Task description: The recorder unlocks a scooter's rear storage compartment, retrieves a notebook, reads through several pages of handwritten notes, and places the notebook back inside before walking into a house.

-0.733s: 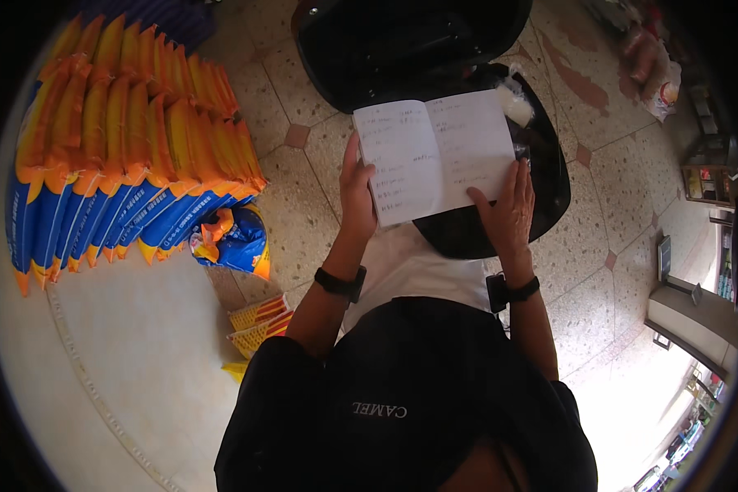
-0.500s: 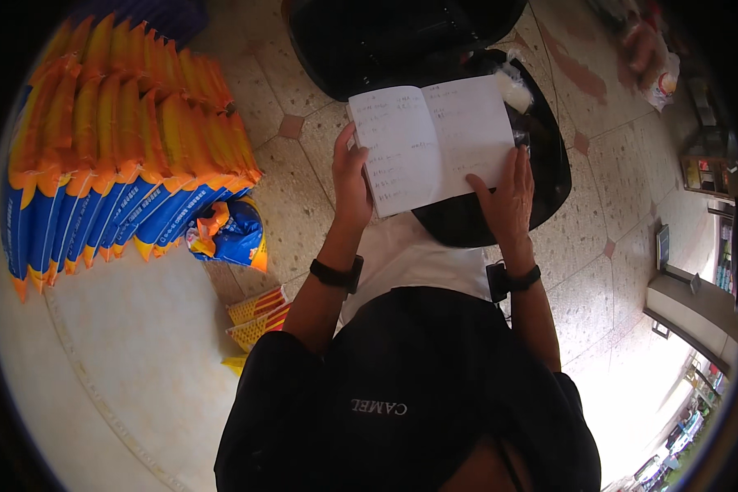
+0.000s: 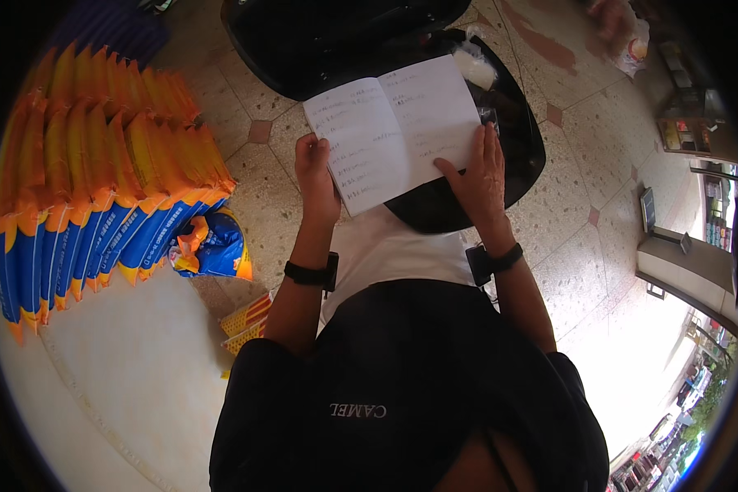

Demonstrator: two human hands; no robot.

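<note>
One open handwritten notebook (image 3: 394,135), head view, sits ahead of the wearer's torso, between the two hands and over the near shell (image 3: 521,143) of a black hard case. Its spread runs long axis left to right, right end tipped farther from the body; the spine points away from the wearer. Both hands touch it, so neither is nearer. The left hand (image 3: 318,176) grips the left edge, thumb on the page. The right hand (image 3: 480,180) lies spread at the lower right edge; any hold beneath cannot be confirmed.

Count: two pages showing; two wristbands (image 3: 307,273); one case lid (image 3: 328,37); one white-filled clear bag (image 3: 476,67); one separate blue-and-orange sack (image 3: 223,250). Stacked sacks (image 3: 98,193) overlap too much to count.
</note>
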